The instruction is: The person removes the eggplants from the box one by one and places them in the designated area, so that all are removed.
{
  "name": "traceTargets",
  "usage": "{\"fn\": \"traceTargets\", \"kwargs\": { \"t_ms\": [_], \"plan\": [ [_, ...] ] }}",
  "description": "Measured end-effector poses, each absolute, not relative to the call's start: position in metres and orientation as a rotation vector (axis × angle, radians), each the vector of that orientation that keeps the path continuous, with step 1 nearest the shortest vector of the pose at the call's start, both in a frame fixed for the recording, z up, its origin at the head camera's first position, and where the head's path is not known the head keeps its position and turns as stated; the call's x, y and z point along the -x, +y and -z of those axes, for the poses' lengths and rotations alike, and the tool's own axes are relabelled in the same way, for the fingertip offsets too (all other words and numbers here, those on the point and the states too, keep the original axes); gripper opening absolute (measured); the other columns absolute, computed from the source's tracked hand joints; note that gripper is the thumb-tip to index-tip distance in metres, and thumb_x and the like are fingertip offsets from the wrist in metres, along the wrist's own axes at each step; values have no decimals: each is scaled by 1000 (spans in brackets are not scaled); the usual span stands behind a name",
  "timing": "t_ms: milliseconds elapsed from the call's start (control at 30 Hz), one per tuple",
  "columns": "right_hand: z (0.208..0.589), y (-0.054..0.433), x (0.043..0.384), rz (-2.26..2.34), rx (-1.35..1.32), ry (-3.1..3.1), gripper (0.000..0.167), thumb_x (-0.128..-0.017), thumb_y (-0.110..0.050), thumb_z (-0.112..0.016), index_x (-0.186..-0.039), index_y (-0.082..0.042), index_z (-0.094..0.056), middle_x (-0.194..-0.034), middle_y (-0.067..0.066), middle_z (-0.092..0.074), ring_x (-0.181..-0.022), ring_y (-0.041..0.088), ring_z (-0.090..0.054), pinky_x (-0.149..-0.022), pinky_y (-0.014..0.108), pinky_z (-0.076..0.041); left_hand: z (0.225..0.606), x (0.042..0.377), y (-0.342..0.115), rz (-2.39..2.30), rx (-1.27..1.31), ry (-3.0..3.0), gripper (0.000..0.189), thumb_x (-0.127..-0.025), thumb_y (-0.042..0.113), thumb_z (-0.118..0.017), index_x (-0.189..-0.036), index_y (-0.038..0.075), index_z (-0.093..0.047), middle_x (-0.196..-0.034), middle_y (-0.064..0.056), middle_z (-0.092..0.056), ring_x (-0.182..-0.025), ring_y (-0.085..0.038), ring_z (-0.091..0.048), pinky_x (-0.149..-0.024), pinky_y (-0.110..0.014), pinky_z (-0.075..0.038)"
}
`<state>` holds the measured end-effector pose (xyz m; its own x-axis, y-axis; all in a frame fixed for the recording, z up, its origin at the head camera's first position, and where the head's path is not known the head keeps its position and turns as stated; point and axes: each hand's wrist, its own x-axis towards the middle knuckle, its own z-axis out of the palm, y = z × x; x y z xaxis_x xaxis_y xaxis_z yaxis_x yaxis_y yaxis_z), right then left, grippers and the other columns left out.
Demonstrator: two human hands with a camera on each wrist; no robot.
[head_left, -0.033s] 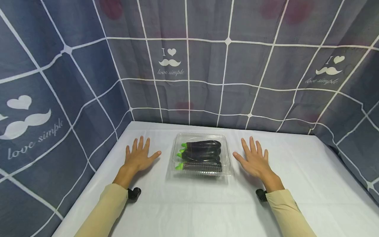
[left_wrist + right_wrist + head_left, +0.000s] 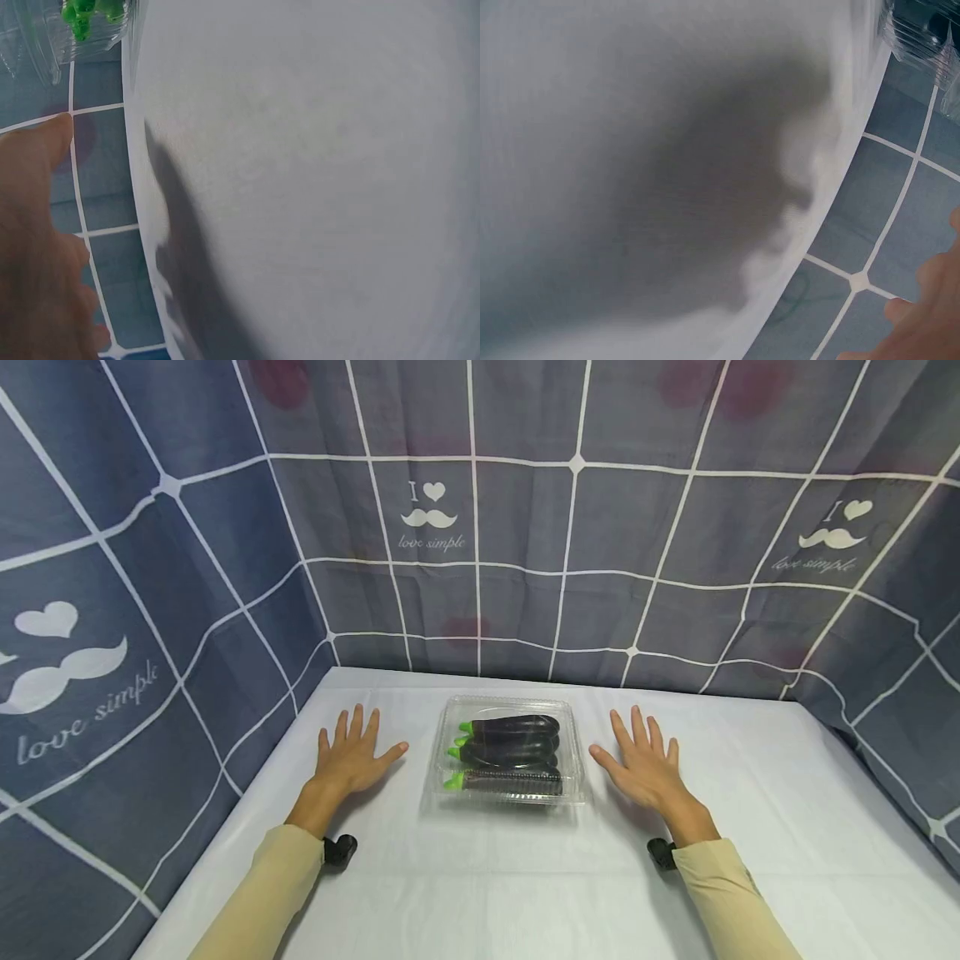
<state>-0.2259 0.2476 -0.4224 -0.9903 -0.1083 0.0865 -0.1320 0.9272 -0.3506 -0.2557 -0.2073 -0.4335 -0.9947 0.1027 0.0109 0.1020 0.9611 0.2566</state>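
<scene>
In the middle of the table lies a clear plastic box (image 2: 573, 768) with several dark eggplants (image 2: 517, 750) inside, their bright green stem ends pointing left. My left hand (image 2: 349, 766) is to the left of the box, palm down, fingers spread and thumb toward it. On the other side my right hand (image 2: 647, 770) mirrors it, fingers spread, its thumb close to the box's right edge. Both hands are apart from the box and hold nothing. Part of the left hand (image 2: 34, 240) shows in the left wrist view, with green stems at the top corner.
A white cloth (image 2: 487, 877) covers the table. Dark grey-blue curtains (image 2: 517, 602) with white grid lines stand behind it and along the sides. Each wrist carries a small black camera, such as the left camera (image 2: 341, 850), just past the beige sleeve (image 2: 258, 893).
</scene>
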Motion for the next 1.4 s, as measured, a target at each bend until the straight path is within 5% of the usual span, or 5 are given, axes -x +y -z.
{"fn": "traceTargets", "kwargs": {
  "t_ms": [867, 1100, 1400],
  "plan": [
    [421, 254, 222, -557, -212, -2968, 83, -98, -64, -40, -158, -10, -22, -161, 26, 1, -144, 51, 1, -105, 75, -1, 436, 256, -203, -409, -183, 3090, 100, -94, 72, -38, -157, 0, -10, -160, -27, -4, -146, -47, -2, -109, -71, 0],
    [405, 241, 214, -865, -291, -2874, 76, -103, -50, -42, -158, -4, -16, -161, 26, 5, -145, 50, 4, -108, 72, -5, 419, 249, -189, -910, -479, 2932, 100, -96, 57, -55, -155, -6, -4, -160, -28, -4, -146, -45, -9, -115, -61, -13],
    [396, 214, 185, -1365, -397, -2792, 81, -101, -44, -53, -160, -10, -8, -163, 18, 9, -147, 44, 3, -110, 70, -11, 406, 222, -163, -1500, -618, 2415, 96, -97, 31, -64, -158, 14, 9, -163, -16, 2, -146, -42, -16, -111, -59, -27]
  ]
}}
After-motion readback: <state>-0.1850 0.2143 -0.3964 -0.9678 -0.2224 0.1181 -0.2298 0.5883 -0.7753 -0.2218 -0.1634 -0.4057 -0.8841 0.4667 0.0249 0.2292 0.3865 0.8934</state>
